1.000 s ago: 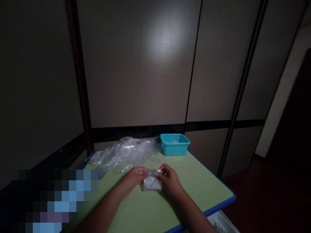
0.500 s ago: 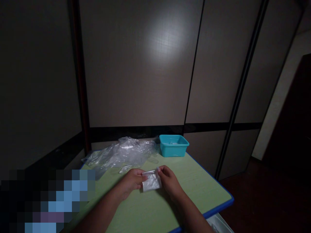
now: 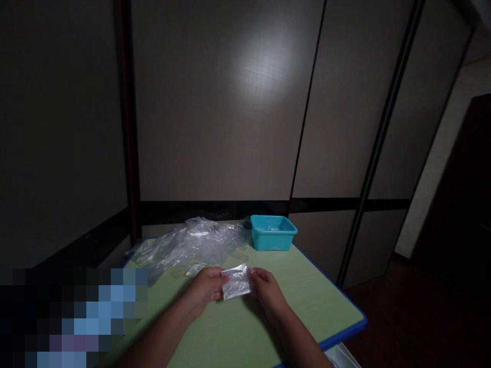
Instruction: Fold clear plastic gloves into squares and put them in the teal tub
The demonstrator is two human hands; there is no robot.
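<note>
A small, crinkled clear plastic bag [image 3: 237, 284] is held up between my two hands above the table. My left hand [image 3: 209, 287] pinches its left edge, thumb over the front. At its upper right corner, the fingers of my right hand [image 3: 266, 289] are closed on the plastic. The bag looks flat; I cannot tell whether anything is inside. Just behind my left hand lies another small piece of clear plastic [image 3: 195, 269]. A large heap of clear plastic bags [image 3: 199, 240] spreads over the far left of the table.
The light green table [image 3: 307, 301] has a blue rim. A turquoise plastic basin [image 3: 273, 240] stands at its far edge, with something clear inside. Tall wardrobe doors [image 3: 222, 128] rise behind the table. Something white [image 3: 343, 356] sits low beside the table's right edge.
The small bag has tilted slightly and its surface now looks flatter and brighter. Both hands keep their hold on it. The view has shifted a little.
</note>
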